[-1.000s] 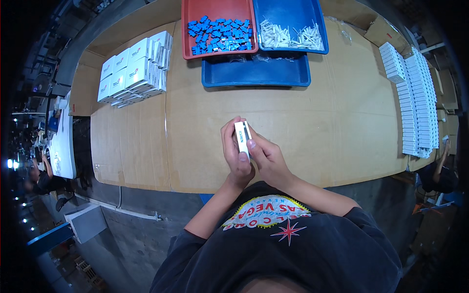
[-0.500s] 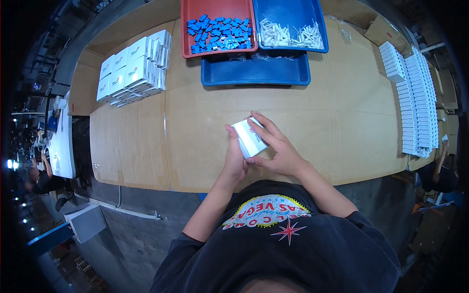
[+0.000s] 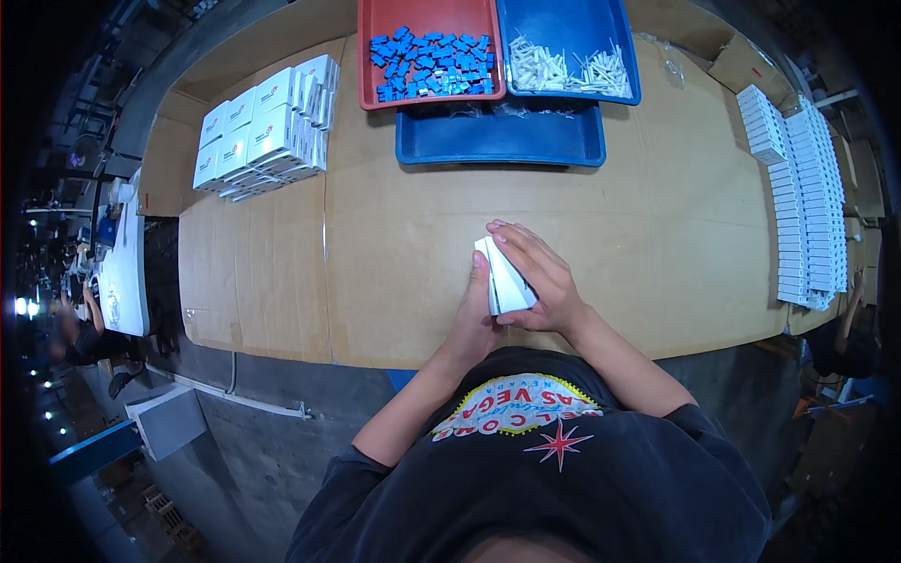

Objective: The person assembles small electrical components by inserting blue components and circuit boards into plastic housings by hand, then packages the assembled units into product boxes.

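Note:
Near the front of the cardboard-covered table, a small white box (image 3: 507, 284) is gripped between both my hands. My left hand (image 3: 475, 310) closes on its left side, thumb pointing up along the edge. My right hand (image 3: 547, 280) wraps over its right side, the fingers lying across the upper face and the thumb by the near end. The box is tilted, so two white surfaces with a ridge between them show. Part of it is hidden under my right fingers. Whether its lid is open, I cannot tell.
A red tray (image 3: 364, 70) of blue pieces and a blue tray (image 3: 633, 70) of white pieces rest at the back, with another blue tray (image 3: 497, 145) before them. White boxes (image 3: 267, 131) are stacked at left, more white boxes (image 3: 807, 206) at right. People work at both sides.
The box has turned in my hands from its printed face upward to tilted on edge. Both hands have shifted slightly right, my right fingers now covering more of it.

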{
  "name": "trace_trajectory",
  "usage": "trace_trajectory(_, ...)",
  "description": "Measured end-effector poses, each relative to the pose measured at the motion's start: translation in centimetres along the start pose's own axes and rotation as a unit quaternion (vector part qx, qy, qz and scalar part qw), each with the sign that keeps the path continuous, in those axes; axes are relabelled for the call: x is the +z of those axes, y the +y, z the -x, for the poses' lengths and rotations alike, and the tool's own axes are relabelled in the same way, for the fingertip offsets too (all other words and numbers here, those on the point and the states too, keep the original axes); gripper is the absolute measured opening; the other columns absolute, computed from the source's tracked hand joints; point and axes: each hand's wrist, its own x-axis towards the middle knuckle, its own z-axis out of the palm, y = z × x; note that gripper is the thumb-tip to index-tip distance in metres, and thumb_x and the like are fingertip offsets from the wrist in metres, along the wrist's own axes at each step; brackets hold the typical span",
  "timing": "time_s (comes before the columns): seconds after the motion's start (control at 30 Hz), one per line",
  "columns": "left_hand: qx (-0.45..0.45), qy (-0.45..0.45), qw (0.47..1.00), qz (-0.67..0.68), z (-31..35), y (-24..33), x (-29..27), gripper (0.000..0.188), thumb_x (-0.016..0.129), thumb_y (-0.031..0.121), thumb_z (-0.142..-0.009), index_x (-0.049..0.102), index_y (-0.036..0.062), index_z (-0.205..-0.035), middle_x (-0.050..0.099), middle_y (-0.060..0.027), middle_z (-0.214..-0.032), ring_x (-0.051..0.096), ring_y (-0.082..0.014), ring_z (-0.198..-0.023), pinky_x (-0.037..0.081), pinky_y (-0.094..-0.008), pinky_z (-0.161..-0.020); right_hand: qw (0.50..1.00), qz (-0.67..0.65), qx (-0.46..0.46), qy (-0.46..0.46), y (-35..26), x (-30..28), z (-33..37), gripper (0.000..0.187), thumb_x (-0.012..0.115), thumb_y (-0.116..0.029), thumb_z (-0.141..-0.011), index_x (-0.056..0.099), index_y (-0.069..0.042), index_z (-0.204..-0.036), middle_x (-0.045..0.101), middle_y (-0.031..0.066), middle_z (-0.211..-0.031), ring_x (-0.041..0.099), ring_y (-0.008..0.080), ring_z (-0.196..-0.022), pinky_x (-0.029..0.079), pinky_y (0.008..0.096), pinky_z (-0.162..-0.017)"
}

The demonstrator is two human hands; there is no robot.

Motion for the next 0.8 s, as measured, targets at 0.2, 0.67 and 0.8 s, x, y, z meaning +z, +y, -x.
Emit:
trace_trajectory(0.2, -0.054, 0.027, 0.998, -0.010, -0.5, -0.6, -0.4, 0.065, 0.030, 0.058, -0.113, 0.038, 0.0093, -0.154, 0.061, -0.0079, -0.135, 0.064, -0.0196, -0.122, 0.052, -0.0333, -0.103, 0.975, -0.133, 0.153, 0.088, -0.6, 0.7, 0.6, 0.097, 0.070, -0.068, -0.089, 0.052, 0.007, -0.148, 0.059, 0.0278, -0.144, 0.061, 0.0425, -0.132, 0.048, 0.0451, -0.111)
trace_trajectory(0.67, 0.100, 0.102, 0.987, -0.078, -1.8, -0.2, -1.3, 0.067, 0.026, 0.056, -0.114, 0.030, 0.0096, -0.162, 0.057, -0.0107, -0.144, 0.064, -0.0221, -0.120, 0.055, -0.0395, -0.103, 0.971, -0.149, 0.181, -0.045, -1.2, -0.9, 0.3, 0.064, 0.067, -0.019, -0.095, 0.049, 0.001, -0.154, 0.038, 0.0239, -0.165, 0.043, 0.0402, -0.150, 0.037, 0.0443, -0.122)
trace_trajectory(0.8, 0.082, 0.118, 0.982, -0.122, -2.3, -1.4, -2.6, 0.062, 0.027, 0.056, -0.114, 0.038, 0.0096, -0.154, 0.059, -0.0115, -0.135, 0.065, -0.0199, -0.116, 0.057, -0.0375, -0.096, 0.968, -0.155, 0.193, -0.048, -1.6, 0.2, 0.7, 0.060, 0.066, -0.008, -0.093, 0.052, 0.002, -0.150, 0.043, 0.0249, -0.162, 0.044, 0.0389, -0.149, 0.039, 0.0447, -0.120)
